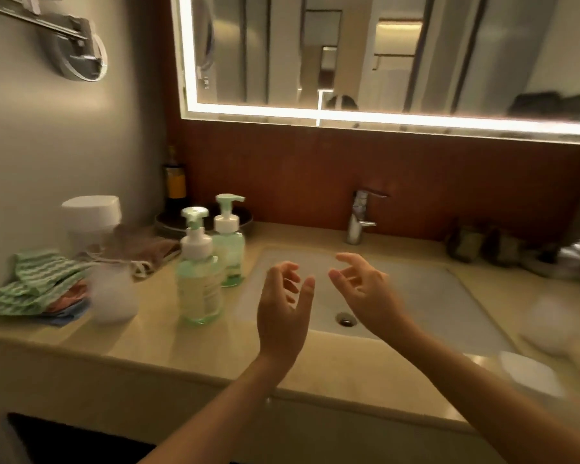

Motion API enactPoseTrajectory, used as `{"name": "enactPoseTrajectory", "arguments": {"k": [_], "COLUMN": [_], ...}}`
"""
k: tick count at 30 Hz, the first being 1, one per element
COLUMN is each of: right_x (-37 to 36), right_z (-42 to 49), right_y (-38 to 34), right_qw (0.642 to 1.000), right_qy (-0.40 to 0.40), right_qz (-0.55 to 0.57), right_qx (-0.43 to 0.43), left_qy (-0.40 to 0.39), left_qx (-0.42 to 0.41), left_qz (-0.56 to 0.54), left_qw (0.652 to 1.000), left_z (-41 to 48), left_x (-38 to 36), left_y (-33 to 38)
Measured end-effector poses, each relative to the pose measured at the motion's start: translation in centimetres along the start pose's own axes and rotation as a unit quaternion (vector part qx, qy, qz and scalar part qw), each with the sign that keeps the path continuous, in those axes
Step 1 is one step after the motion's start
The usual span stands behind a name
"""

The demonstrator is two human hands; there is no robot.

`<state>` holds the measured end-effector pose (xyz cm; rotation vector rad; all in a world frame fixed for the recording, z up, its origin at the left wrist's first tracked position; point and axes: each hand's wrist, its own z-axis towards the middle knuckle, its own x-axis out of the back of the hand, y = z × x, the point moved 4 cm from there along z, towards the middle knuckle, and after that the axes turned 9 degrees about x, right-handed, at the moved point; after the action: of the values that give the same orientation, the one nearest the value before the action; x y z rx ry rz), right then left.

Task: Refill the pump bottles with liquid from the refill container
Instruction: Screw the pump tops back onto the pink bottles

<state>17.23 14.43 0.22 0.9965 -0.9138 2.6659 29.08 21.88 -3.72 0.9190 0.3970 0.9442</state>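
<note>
Two clear green pump bottles stand upright on the beige counter left of the sink. The nearer, larger pump bottle (199,279) holds pale liquid; the smaller pump bottle (229,242) stands just behind it. A blurred white container (112,296) sits to their left. My left hand (283,311) and my right hand (364,289) hover over the sink basin (426,296), palms facing each other, fingers loosely spread, holding nothing and touching nothing.
Striped green cloths (37,283) and a brown cloth (141,249) lie at the counter's left, behind them a white jar (91,219). A dark tray (168,222) with a dark bottle sits in the corner. The faucet (359,217) stands behind the basin. White items (529,373) lie at right.
</note>
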Motion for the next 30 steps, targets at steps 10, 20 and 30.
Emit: {"name": "enactPoseTrajectory", "arguments": {"k": [10, 20, 30], "right_x": [15.4, 16.5, 25.4], "right_z": [-12.8, -15.0, -10.3], "right_y": [9.3, 15.8, 13.6], "right_qw": [0.973, 0.950, 0.984], "right_qy": [0.112, -0.197, -0.004], "right_qz": [-0.156, -0.144, -0.147], "right_qx": [-0.126, -0.193, -0.103], "left_qy": [-0.173, -0.207, -0.226], "left_qx": [-0.012, 0.026, 0.016], "left_qz": [-0.092, -0.118, -0.119], "left_qw": [0.981, 0.971, 0.967], "left_z": [-8.7, -9.4, -6.5], "left_x": [-16.2, -22.3, -26.6], "left_y": [6.9, 8.4, 9.7]}}
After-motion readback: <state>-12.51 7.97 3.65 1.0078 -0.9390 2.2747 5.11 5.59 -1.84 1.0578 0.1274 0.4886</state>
